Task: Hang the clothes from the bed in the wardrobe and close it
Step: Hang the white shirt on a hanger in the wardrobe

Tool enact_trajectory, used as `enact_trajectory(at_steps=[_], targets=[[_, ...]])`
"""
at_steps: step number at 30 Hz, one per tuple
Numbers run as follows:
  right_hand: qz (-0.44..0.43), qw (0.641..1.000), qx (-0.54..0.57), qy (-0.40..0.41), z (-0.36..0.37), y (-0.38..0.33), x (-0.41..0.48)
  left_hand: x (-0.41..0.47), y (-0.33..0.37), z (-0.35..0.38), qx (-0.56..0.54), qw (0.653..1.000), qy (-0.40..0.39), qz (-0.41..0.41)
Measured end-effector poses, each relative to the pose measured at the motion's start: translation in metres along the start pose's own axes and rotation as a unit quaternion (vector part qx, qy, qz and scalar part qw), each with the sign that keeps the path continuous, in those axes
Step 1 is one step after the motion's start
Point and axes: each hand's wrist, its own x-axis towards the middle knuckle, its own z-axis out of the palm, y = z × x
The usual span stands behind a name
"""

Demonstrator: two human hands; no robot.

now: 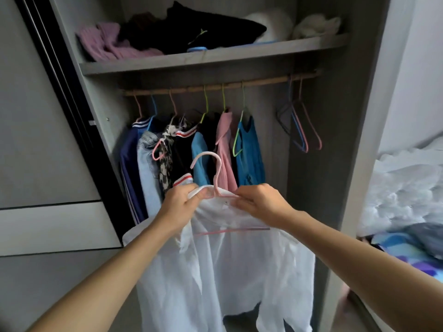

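Both hands work at the collar of the shirt [227, 271], held near me in front of the open wardrobe [335, 140], below the rail [263, 82].

1. Grip state. My left hand [184, 207] has fingers and thumb curled round the cloth at the left shoulder of the hanger [215, 182]. My right hand [259, 204] pinches the collar just right of the hook stem. Neither hand is spread wide; both hold cloth narrowly.

2. Location. The shirt is draped on the hanger, whose lower bar shows through the cloth. The hook stands upright and free between my hands. The shirt is not yet on the rail.

3. Handling, as judged. The shirt looks thin, light and soft, so it will sag and could slide off the smooth hanger arms if tilted. The hanger is the only stiff part. Recommended hold for the lift: take the stem just under the hook and keep the hanger level.

4. Destination, as judged. The rail has a bare stretch between the hung clothes [199, 149] on the left and the spare hangers [302, 130] on the right; that suits the hook.

5. Remaining. More cloth lies on the bed [407, 192] at the right, and the door [48, 140] at the left is not yet closed.
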Motion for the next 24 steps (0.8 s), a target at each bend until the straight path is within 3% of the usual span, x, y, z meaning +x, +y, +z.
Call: enact_trajectory(at_steps=[2,5,10,15,21,24], targets=[[0.008,0.998,-0.056,0.038,0.003,0.003,0.004,0.003,-0.003,-0.005,-0.022,1.0,0.002,-0.001],[0.013,0.986,-0.137,0.095,-0.003,0.012,0.005,0.001,-0.012,-0.016,-0.003,0.996,0.079,-0.035],[0.085,0.987,-0.121,0.068,-0.022,0.028,0.003,-0.004,-0.044,-0.015,0.1,0.985,0.093,-0.107],[0.15,0.984,-0.084,0.05,-0.031,0.038,-0.004,-0.012,-0.04,0.022,0.157,0.987,0.019,-0.013],[0.131,0.99,-0.044,-0.004,-0.045,0.034,-0.021,-0.002,-0.029,0.062,0.091,0.995,0.011,0.037],[0.165,0.984,-0.057,0.023,-0.048,0.038,-0.031,0.008,-0.014,0.083,0.046,0.997,0.002,0.062]])
